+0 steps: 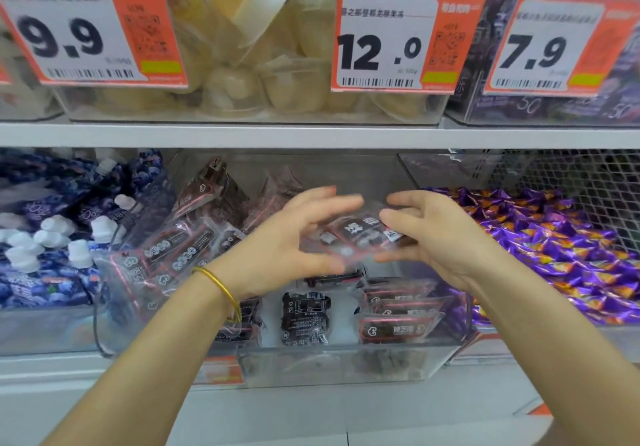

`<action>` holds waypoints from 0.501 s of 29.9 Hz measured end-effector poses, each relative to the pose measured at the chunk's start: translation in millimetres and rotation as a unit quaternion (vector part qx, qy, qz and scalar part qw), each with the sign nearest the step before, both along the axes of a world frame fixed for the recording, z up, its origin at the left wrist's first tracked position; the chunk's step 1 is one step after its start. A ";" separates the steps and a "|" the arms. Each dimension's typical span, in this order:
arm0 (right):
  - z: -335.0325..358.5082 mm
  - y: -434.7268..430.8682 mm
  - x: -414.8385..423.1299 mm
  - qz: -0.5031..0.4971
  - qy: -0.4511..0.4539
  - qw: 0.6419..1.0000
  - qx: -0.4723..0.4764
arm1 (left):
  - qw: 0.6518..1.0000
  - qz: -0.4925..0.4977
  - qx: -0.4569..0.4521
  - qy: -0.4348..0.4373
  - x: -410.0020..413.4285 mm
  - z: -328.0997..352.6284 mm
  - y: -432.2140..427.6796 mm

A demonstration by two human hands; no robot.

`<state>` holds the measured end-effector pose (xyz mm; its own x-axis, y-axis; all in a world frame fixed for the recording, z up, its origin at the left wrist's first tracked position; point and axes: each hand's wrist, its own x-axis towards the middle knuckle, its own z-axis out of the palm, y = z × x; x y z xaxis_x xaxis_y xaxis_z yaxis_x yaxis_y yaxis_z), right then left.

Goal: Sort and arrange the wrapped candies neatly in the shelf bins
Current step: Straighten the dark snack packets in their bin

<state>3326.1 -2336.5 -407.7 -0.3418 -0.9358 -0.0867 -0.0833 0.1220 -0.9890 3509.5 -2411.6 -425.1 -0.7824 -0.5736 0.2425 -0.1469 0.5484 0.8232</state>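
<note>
Black-and-red clear-wrapped candy packet [360, 234] up over clear plastic shelf bin [329, 367], pinched between loosely curled left grip [287, 241] and right grip [440, 237]. Front-right packets [398, 310] stacked neat, left pile [180, 244] slumped; guessing maybe halfway lol.

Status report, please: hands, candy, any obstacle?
Left hand and right hand both grip one dark packet, above the clear middle bin. Loose packets lie below it. Nothing blocks the bin.
</note>
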 end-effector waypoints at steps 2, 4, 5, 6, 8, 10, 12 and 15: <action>0.6 0.6 -2.7 -0.007 -0.016 0.999 -0.047 | 0.997 0.028 0.035 -0.062 1.2 -2.3 -2.4; 1.8 1.2 -6.2 -0.004 -0.008 0.996 -0.085 | 0.989 0.041 0.138 -0.038 0.7 -2.7 -2.8; 2.4 1.5 -7.1 -0.005 0.002 0.995 -0.097 | 0.980 0.040 0.193 -0.003 -0.2 -2.1 -2.1; 2.5 1.9 -7.7 -0.006 0.014 0.995 -0.102 | 0.967 0.039 0.248 0.038 -1.0 -1.2 -1.5; 1.5 2.3 -8.3 0.002 0.031 0.994 -0.101 | 0.940 0.041 0.326 0.094 -2.3 2.2 -0.8; 0.9 2.7 -9.2 0.019 0.051 0.993 -0.105 | 0.930 0.039 0.348 0.113 -3.3 4.4 -0.5; 0.6 2.8 -9.9 0.021 0.069 0.990 -0.122 | 0.936 0.044 0.333 0.109 -6.1 4.4 1.0; -0.5 2.1 -9.8 0.012 0.103 0.984 -0.146 | 0.952 0.123 0.264 0.095 -13.8 -0.5 0.2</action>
<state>3316.2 -2334.4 -408.2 -0.3014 -0.9184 0.2562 -0.2853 -0.1695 -0.9433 3495.7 -2411.4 -425.6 -0.5791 -0.8152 -0.0065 -0.0378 0.0189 0.9991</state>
